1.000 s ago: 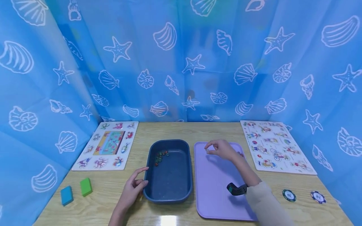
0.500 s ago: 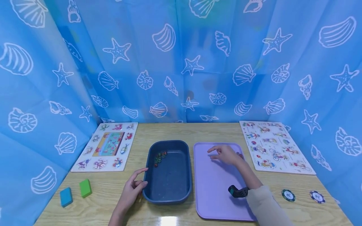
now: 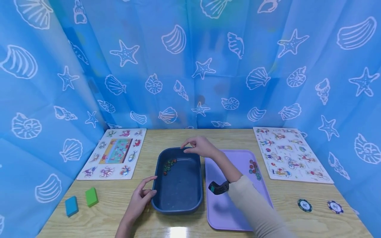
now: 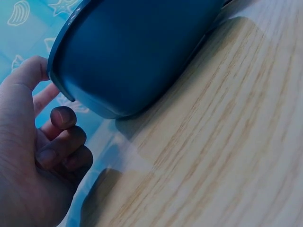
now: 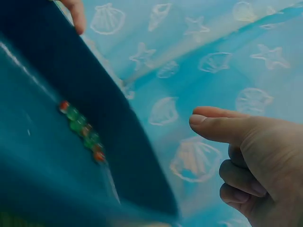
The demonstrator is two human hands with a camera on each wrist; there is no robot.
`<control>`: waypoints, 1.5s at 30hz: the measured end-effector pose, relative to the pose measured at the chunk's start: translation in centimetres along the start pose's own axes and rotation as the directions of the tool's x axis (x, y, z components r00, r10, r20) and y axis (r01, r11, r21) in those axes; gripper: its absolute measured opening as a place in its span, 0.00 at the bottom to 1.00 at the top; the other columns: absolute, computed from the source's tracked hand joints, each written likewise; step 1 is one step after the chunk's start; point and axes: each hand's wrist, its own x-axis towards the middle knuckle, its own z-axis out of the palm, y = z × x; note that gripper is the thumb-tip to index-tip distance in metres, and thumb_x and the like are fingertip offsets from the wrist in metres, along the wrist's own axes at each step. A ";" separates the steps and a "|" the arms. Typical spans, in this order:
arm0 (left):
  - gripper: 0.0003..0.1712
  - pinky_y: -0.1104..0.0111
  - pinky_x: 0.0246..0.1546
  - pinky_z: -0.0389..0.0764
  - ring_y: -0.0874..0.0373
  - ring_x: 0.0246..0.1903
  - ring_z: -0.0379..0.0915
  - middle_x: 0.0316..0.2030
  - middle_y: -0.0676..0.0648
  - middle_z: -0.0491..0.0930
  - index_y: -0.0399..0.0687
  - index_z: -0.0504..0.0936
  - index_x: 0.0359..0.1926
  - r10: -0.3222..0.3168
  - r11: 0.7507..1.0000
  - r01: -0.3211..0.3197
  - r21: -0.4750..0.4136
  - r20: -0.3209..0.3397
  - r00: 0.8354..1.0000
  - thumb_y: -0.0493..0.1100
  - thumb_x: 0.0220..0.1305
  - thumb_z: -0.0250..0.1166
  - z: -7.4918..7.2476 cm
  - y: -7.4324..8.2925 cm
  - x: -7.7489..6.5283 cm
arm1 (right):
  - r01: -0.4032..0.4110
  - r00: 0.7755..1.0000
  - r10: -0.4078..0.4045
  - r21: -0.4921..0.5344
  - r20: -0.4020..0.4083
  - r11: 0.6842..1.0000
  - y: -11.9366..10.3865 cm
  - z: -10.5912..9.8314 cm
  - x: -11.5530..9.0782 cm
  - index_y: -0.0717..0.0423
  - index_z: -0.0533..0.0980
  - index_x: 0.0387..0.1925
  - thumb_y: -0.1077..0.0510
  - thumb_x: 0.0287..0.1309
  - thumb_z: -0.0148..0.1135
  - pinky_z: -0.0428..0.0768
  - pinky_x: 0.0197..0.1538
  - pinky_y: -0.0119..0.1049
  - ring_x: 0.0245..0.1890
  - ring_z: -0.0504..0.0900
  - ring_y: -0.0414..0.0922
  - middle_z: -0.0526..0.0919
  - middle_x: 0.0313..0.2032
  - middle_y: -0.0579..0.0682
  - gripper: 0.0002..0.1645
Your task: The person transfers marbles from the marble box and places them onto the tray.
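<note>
The right hand (image 3: 202, 147) is poised at the far end of the dark blue bin (image 3: 181, 195), thumb and index finger reaching forward and the other fingers curled into the palm; no marble shows at their tips, but whether a small one is hidden between them cannot be told. The left hand (image 3: 137, 200) rests index finger and thumb on the bin's near-side rim without wrapping round it, apparently to steady it. The step in hand looks like moving marbles one by one between bin and tray, though which way they go is unclear. If the right hand is bare, the next move would call for a fine fingertip pinch; if loaded, a low, gentle release. The bin marbles (image 3: 169, 162) lie to the left of the right hand's fingertips and just beyond the left hand's, bunched in a bent row inside the wall. They are small, round, glossy and glassy, green mixed with orange-red. Similar tray marbles (image 3: 254, 171) sit right of the right forearm, along the far-right edge of the purple tray (image 3: 214, 218).
</note>
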 end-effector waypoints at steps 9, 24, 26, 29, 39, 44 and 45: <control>0.25 0.76 0.10 0.62 0.64 0.08 0.55 0.10 0.54 0.59 0.46 0.66 0.59 -0.025 0.999 0.025 0.019 -0.002 1.000 0.31 0.60 0.54 0.0 0.3 0.1 | -0.025 0.989 0.030 -0.037 0.144 0.999 -0.9 4.2 3.8 0.45 0.81 0.36 0.55 0.53 0.62 0.58 0.17 0.27 0.10 0.54 0.39 0.58 0.09 0.43 0.07; 0.26 0.79 0.09 0.58 0.67 0.08 0.53 0.10 0.56 0.58 0.41 0.65 0.59 0.029 1.000 -0.029 0.001 0.027 0.999 0.30 0.59 0.55 0.0 -0.1 0.1 | -0.158 0.948 0.196 -0.162 0.252 0.974 0.8 7.8 4.3 0.43 0.81 0.34 0.57 0.51 0.63 0.62 0.22 0.28 0.17 0.62 0.39 0.72 0.19 0.43 0.07; 0.26 0.79 0.09 0.58 0.67 0.08 0.53 0.10 0.56 0.58 0.42 0.65 0.59 0.025 1.000 -0.025 0.002 0.027 0.999 0.30 0.59 0.55 0.1 -0.1 0.1 | -0.169 0.945 0.210 -0.176 0.249 0.970 1.0 7.9 4.2 0.42 0.80 0.34 0.56 0.51 0.63 0.63 0.23 0.28 0.18 0.63 0.39 0.73 0.21 0.43 0.07; 0.25 0.79 0.09 0.57 0.67 0.08 0.53 0.10 0.56 0.58 0.43 0.65 0.59 0.017 1.000 -0.018 0.007 0.023 1.000 0.31 0.59 0.56 0.2 0.0 0.1 | -0.190 0.941 0.237 -0.201 0.242 0.961 1.4 8.1 4.1 0.40 0.80 0.33 0.55 0.50 0.64 0.65 0.24 0.28 0.20 0.65 0.39 0.76 0.24 0.42 0.07; 0.25 0.78 0.09 0.58 0.66 0.08 0.53 0.09 0.55 0.59 0.47 0.66 0.59 0.007 1.000 -0.007 0.013 0.011 1.000 0.33 0.59 0.56 0.0 -1.0 0.4 | -0.155 0.947 0.202 -0.194 0.252 0.969 0.9 7.2 3.8 0.42 0.80 0.32 0.52 0.48 0.65 0.71 0.33 0.30 0.28 0.70 0.38 0.78 0.34 0.39 0.06; 0.26 0.78 0.09 0.58 0.66 0.07 0.54 0.09 0.54 0.60 0.47 0.66 0.59 -0.010 1.000 0.010 0.014 0.004 1.000 0.31 0.59 0.56 -0.1 -0.8 0.4 | -0.068 0.980 0.082 -0.082 0.181 0.994 -0.5 5.0 2.4 0.46 0.80 0.36 0.52 0.51 0.63 0.66 0.27 0.28 0.21 0.64 0.39 0.73 0.23 0.42 0.09; 0.26 0.78 0.09 0.58 0.66 0.07 0.54 0.09 0.54 0.60 0.46 0.66 0.59 -0.012 1.000 0.012 0.015 0.004 1.000 0.31 0.59 0.55 -0.1 -0.5 0.3 | -0.058 0.985 0.066 -0.051 0.161 0.997 -0.7 4.4 2.0 0.46 0.80 0.36 0.52 0.51 0.63 0.64 0.25 0.28 0.19 0.62 0.39 0.69 0.20 0.42 0.09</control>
